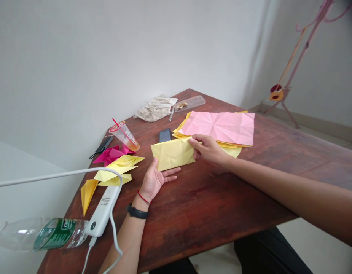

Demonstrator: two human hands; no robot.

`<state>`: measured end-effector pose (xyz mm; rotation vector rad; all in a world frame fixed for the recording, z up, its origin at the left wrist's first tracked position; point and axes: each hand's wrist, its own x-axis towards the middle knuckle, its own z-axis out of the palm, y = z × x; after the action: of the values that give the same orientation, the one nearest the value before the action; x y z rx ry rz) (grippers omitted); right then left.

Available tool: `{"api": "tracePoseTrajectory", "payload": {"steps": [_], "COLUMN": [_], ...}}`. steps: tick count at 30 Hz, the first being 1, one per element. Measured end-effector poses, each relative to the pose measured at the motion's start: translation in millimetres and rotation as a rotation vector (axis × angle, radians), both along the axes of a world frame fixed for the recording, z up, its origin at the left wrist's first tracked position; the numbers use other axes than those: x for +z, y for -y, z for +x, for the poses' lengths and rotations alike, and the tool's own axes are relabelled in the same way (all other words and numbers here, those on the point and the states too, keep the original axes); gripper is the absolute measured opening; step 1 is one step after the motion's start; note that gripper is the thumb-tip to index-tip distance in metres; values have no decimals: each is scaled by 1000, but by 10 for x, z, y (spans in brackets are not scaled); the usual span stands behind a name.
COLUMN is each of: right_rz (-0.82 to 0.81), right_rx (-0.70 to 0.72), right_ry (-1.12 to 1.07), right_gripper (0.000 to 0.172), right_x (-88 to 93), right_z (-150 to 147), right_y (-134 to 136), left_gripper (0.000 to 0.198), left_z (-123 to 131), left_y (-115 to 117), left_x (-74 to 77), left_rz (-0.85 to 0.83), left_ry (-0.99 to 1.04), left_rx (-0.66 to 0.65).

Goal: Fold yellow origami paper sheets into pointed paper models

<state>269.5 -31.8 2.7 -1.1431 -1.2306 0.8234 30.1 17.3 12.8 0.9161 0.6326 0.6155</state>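
A folded pale yellow paper (174,154) is held up over the wooden table. My right hand (207,149) pinches its upper right corner between thumb and fingers. At the lower left corner, my left hand (158,179) has its thumb against the front of the paper, while some fingers stretch out to the right beneath it. Just behind the paper lies a small dark object (164,135). A creased pink sheet (221,127) rests on several yellow sheets (181,133) behind my right hand.
Left on the table (215,198) are folded yellow papers (114,169), magenta paper (111,155), a tilted plastic cup (126,137), a white power bank (103,213) with a cable, and a lying bottle (58,233). At the back are a cloth (155,108) and clear tray (193,102).
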Motion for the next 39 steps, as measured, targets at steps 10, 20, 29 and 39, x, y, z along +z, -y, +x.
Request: {"api": "tracePoseTrajectory", "payload": {"steps": [10, 20, 29, 39], "right_rz": [-7, -19, -17, -162], "right_rx": [3, 7, 59, 85], "right_ry": [-101, -39, -182, -79], "right_gripper": [45, 42, 58, 46], "right_x": [20, -63, -82, -176], "right_z": [-63, -133, -214, -124], "right_y": [29, 33, 61, 22], "left_gripper": [62, 82, 121, 77], "left_z": [-31, -133, -77, -72], "left_y": [-1, 34, 66, 70], "left_x": [-66, -92, -138, -129], "left_rz": [39, 146, 284, 294], "left_ry": [80, 148, 149, 88], "left_rx": [-51, -99, -225, -195]}}
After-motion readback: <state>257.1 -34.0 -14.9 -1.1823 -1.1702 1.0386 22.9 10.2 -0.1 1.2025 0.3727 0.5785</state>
